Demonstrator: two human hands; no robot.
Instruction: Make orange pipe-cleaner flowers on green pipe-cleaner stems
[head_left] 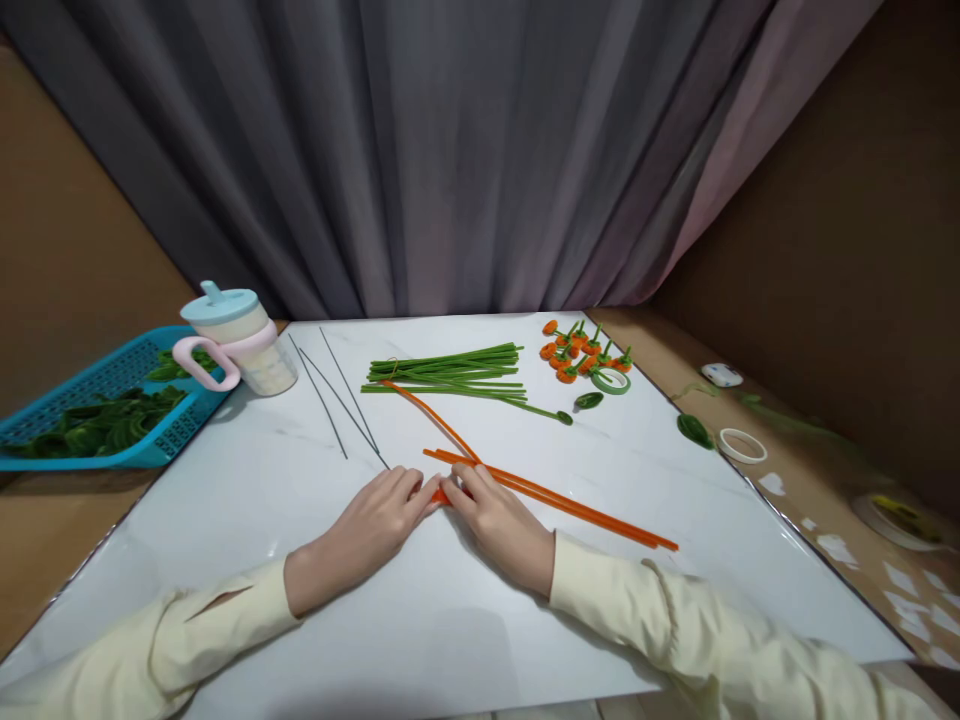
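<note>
My left hand and my right hand meet near the middle of the white board, fingers pinched together. Between the fingertips shows a small part of an orange pipe cleaner, mostly hidden by the fingers. One orange strand curves from behind my right hand toward the green bundle; it seems to be the tail of the held piece. Beyond my right hand lie loose orange pipe cleaners. Thin dark wires rest just beyond my left hand.
Green pipe cleaners lie at the centre back. Orange flower heads, green tape and a leaf are at back right. A tumbler stands beside a blue basket of leaves. White tape is on the right.
</note>
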